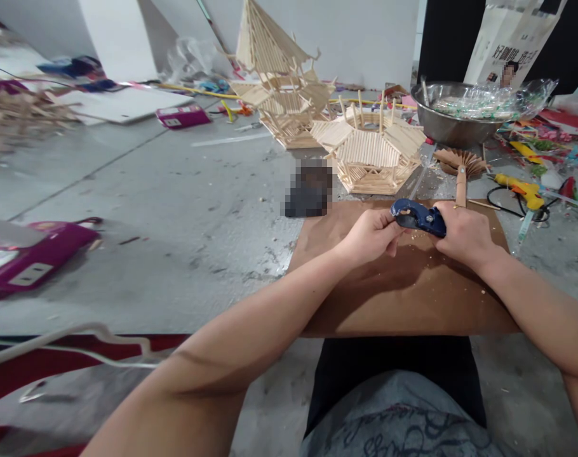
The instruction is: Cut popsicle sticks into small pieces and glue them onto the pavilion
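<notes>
My right hand [465, 233] is wrapped around the handles of a blue cutter [415, 216] with a hooked jaw, which points left. A small pale piece, apparently wood, shows inside that jaw. My left hand [369, 236] is closed right beside the jaw, its fingers pinched together; what they hold is hidden. Both hands are above a brown board [365, 304] dotted with tiny wood chips. Just past the board stands a hexagonal stick model [369, 152], and behind it to the left rises a taller stick pagoda [274, 63] with a pointed roof.
On the right lie a yellow glue gun [522, 190], a folded brown paper fan [462, 166] and a metal bowl [453, 130] holding plastic wrap. Purple power strips [46, 254] rest at left. A dark blurred object [308, 188] touches the board's far left corner.
</notes>
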Demonstrator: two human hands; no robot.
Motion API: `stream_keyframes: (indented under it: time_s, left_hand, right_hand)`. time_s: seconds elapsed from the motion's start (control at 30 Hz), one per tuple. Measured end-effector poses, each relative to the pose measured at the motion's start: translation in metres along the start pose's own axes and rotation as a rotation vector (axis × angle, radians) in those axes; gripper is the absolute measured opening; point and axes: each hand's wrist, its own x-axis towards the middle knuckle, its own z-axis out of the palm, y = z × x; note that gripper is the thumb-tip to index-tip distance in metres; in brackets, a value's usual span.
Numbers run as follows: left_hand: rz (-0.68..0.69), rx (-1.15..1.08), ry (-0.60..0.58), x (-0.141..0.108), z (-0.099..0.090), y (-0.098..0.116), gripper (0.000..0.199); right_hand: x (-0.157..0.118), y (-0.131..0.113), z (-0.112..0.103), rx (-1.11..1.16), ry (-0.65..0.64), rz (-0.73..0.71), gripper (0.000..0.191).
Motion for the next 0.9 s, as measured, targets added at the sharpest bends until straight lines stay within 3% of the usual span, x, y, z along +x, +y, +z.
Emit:
stream_keyframes:
  time_s: [0.9]
  left_hand:
    - [-0.042, -0.114, -0.025, 0.0020, 0.0021, -0.0026, 0.022]
  right_hand:
    - [0.0038, -0.0042, -0.0064, -0.015, -0.221, 0.057, 0.034]
